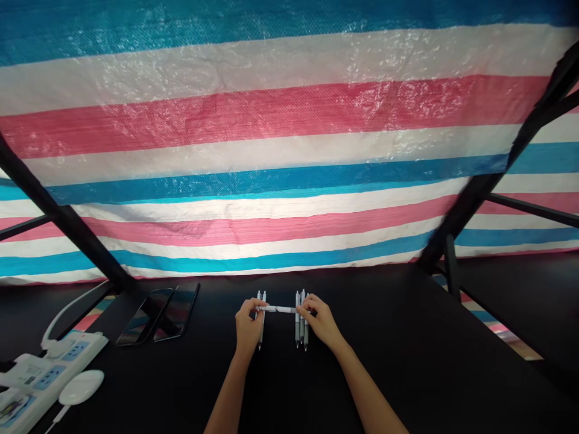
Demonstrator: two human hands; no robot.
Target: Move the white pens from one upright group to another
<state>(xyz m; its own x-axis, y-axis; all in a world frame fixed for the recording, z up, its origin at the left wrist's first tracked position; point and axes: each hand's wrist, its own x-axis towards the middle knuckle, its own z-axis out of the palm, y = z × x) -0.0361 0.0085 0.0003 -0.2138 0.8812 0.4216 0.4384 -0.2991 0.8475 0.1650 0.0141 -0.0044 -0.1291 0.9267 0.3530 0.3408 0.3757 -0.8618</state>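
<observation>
A white pen (278, 309) is held level between my two hands, just above the black table. My left hand (248, 322) pinches one end of it, and my right hand (319, 319) pinches the other. Below my left hand lies a small group of pens (263, 328), partly covered by the fingers. Several white and grey pens (299, 325) lie side by side under my right fingertips, pointing away from me. Whether my fingers touch those lower pens I cannot make out.
Two dark phones (147, 316) lie to the left on the black table (398, 361). A white power strip (54, 374) with plugs and a round white charger (81, 387) sit at the lower left. Striped sheeting (271, 229) hangs behind, between black frame bars (470, 199).
</observation>
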